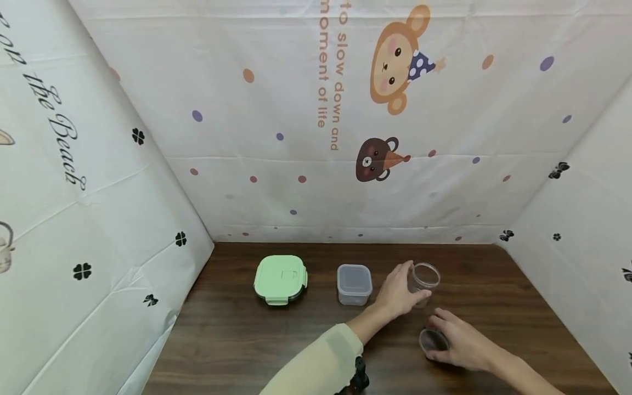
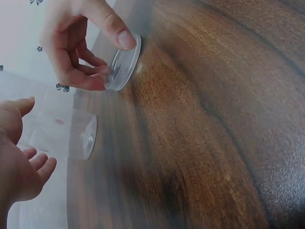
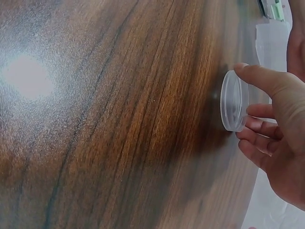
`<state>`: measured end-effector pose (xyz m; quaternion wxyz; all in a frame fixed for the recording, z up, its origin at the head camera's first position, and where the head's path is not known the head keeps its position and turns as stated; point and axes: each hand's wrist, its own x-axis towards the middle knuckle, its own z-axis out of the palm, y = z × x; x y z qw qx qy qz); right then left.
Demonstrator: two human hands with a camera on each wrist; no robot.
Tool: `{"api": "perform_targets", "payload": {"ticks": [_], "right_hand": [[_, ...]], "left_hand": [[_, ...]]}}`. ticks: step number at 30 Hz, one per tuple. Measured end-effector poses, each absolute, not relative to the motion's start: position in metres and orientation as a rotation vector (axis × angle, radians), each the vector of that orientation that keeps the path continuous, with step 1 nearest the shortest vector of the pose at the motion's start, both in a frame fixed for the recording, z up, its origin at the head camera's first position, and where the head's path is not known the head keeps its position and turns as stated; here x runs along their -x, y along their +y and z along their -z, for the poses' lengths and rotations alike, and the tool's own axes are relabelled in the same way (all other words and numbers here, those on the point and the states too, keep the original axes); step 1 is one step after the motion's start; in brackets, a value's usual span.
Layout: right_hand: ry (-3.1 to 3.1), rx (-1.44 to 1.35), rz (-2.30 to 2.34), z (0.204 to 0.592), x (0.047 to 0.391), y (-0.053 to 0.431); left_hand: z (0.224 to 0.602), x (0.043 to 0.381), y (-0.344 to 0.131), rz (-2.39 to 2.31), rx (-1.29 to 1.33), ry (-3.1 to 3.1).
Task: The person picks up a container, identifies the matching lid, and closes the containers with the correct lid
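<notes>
A clear, open-topped jar [image 1: 424, 284] stands upright on the table. My left hand [image 1: 399, 291] is at its left side, fingers behind and thumb in front; the left wrist view shows the fingers spread loosely, with a gap between them and the jar's wall [image 2: 82, 136]. Nearer to me, my right hand [image 1: 461, 341] pinches a round clear lid [image 1: 434, 340] by its edge, close over the wood. In the right wrist view the thumb is on one side of the lid [image 3: 233, 101] and the fingertips [image 3: 244, 135] are at the other.
A small square container with a translucent lid [image 1: 354, 281] stands left of my left hand. Farther left is a light green lunch box [image 1: 280, 277] with clip latches. Printed white cloth [image 1: 276, 109] walls the dark wooden table [image 1: 237, 345] at the back and sides.
</notes>
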<state>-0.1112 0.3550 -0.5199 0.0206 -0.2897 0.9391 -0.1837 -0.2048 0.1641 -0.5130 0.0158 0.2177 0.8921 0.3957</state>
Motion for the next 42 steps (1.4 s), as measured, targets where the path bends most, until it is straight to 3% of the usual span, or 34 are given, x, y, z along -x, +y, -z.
{"api": "perform_targets", "payload": {"ticks": [24, 32, 42], "right_hand": [[2.902, 0.773, 0.603, 0.510, 0.114, 0.366], [3.015, 0.954, 0.765, 0.506, 0.126, 0.382], [3.098, 0.893, 0.796, 0.509, 0.128, 0.387]], "left_hand": [[0.512, 0.195, 0.139, -1.286, -0.866, 2.746], [0.506, 0.185, 0.126, -1.287, -0.976, 2.737], [0.514, 0.181, 0.121, -1.322, -0.967, 2.715]]}}
